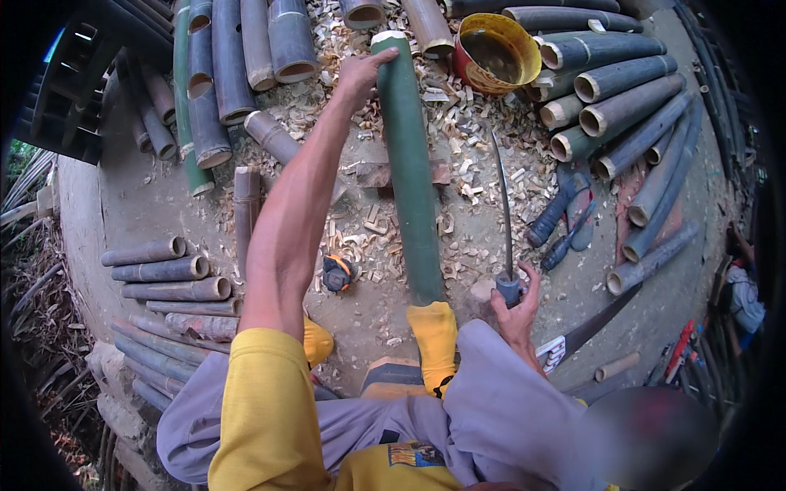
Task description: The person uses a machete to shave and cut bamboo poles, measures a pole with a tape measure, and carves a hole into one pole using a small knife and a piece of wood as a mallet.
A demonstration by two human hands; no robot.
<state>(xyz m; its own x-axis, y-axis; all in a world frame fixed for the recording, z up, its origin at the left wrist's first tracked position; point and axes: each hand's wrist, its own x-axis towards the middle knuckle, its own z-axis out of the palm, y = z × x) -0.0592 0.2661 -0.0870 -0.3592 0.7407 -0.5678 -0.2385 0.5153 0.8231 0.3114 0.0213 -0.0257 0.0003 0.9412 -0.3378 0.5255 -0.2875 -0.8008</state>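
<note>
Beneath the left hand (358, 79), fingers clamped round its far end, the green bamboo pole (405, 155) seems stiff, slick, best gripped there, the right hand's fingers clasping a knife handle (508, 288).

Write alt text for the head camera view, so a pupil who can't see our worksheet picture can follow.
A person's left hand holds the far end of a green bamboo tube while the right hand holds a long, narrow knife. Pale wood shavings litter the ground, with more bamboo tubes and a red-and-yellow bucket around.
</note>
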